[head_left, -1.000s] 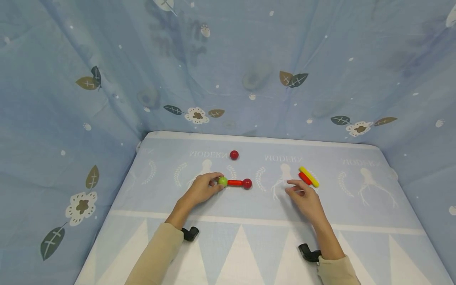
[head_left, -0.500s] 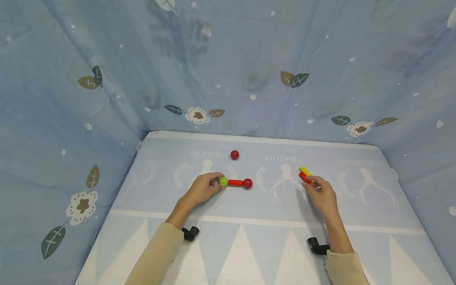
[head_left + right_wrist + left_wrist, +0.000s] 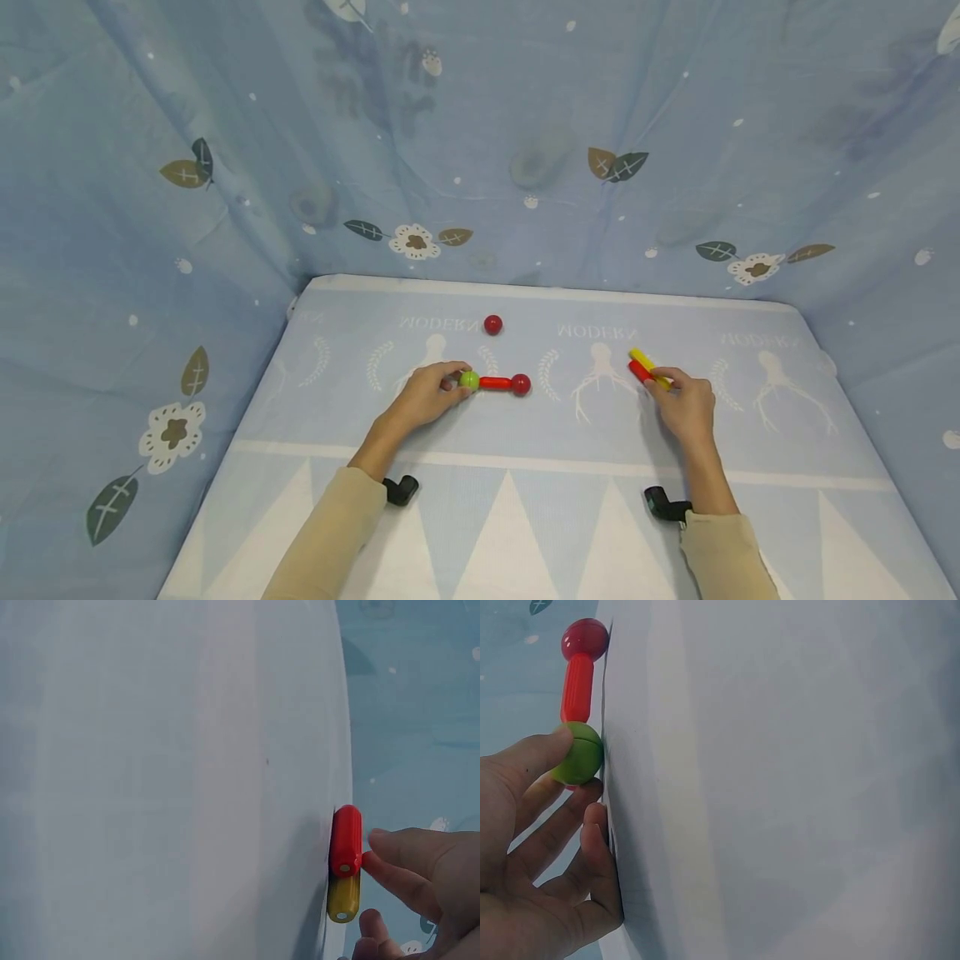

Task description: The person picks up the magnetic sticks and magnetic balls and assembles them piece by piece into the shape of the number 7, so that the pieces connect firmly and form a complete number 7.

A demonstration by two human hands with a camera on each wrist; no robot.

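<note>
My left hand [image 3: 431,396] pinches a green ball [image 3: 469,381] between thumb and fingers. A short red rod [image 3: 495,383] runs from that ball to a dark red ball [image 3: 521,384], all in one line. In the left wrist view the thumb lies on the green ball [image 3: 583,754], and the other fingers bend loosely below. On the right, a red rod [image 3: 640,370] and a longer yellow rod [image 3: 643,361] lie side by side. My right hand [image 3: 684,407] is at their near ends. In the right wrist view a fingertip is right at the red rod [image 3: 346,838], with the thumb slightly apart.
Another dark red ball [image 3: 492,325] sits alone farther back on the patterned tabletop [image 3: 517,425]. Blue printed cloth [image 3: 480,150] hangs behind and at both sides. Black wrist cameras [image 3: 401,491] are worn on both wrists.
My right hand has moved right to the red and yellow rods, its fingers now at their near ends. My left hand stays on the green ball.
</note>
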